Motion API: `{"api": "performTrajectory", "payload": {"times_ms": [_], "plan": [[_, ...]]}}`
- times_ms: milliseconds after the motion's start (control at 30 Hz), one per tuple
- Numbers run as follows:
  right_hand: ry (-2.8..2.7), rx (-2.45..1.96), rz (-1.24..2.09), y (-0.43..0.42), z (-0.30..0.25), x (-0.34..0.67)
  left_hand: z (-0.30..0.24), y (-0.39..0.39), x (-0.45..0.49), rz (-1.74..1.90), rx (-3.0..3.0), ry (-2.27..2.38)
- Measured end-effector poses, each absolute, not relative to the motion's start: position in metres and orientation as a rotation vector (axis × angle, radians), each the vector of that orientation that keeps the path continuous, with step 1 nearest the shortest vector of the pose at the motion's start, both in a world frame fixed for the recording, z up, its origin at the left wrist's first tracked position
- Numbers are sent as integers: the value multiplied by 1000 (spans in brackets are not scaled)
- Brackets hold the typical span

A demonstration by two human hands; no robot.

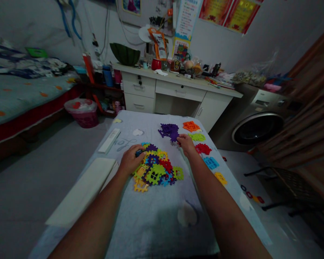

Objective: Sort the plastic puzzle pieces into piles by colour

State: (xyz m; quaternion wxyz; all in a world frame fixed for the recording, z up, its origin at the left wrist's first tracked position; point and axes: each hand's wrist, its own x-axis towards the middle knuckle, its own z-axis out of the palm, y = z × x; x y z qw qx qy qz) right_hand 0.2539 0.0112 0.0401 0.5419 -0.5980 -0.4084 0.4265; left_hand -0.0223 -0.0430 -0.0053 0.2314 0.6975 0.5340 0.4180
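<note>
My right hand is closed at the fingertips on a purple interlocking plastic piece, at the near edge of a purple heap of such pieces. To the left, my left hand rests against a mixed pile of yellow, green, purple, red and blue interlocking pieces with notched edges. Its fingers are curled round a small dark blue piece, mostly hidden by the hand. Along the right lie sorted groups: orange, light green, red, blue and yellow.
A pale cloth covers the table. At its left lie a long white board and a smaller white strip. Beyond stand a white desk, a washing machine and a pink bin. A dark chair is at right.
</note>
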Motion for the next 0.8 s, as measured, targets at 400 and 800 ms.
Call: {"api": "performTrajectory", "payload": {"times_ms": [400,800], "plan": [[-573,-1443,1056,95,48,242,-2,-43,-22,1116,1948,1503],[-707,-1518,1022,99,50,243,0,-45,-22,1128,1945,1511]]}}
